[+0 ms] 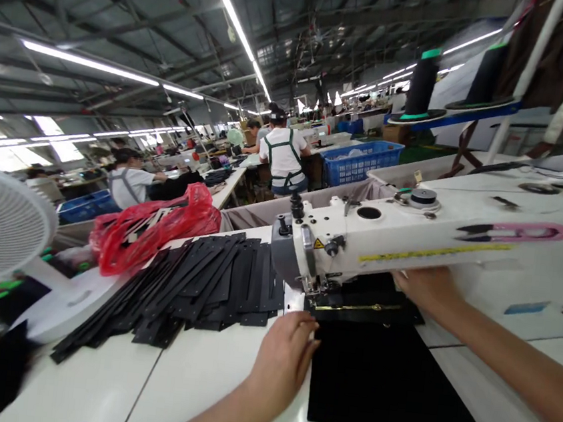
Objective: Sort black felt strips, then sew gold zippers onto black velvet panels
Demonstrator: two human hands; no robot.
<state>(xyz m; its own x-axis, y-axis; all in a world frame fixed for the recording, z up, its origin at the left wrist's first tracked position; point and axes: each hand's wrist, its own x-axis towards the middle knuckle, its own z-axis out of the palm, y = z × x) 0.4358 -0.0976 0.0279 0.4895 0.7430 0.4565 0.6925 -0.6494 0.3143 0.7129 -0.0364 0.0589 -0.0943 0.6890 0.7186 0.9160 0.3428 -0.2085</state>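
Several fingers of left hand (285,351) narrowly bunched at left edge of black panel (391,384), pinch indeterminable; right hand (427,288) under sewing machine (400,233) arm, fingers partly hidden, hold indeterminable. Panel flat on bench (203,381), right of fanned black strips (219,278).

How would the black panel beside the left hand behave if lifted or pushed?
The black panel may be fairly stiff: it lies flat with straight edges. It looks thin, so probably light. On the smooth tabletop, it might slide.
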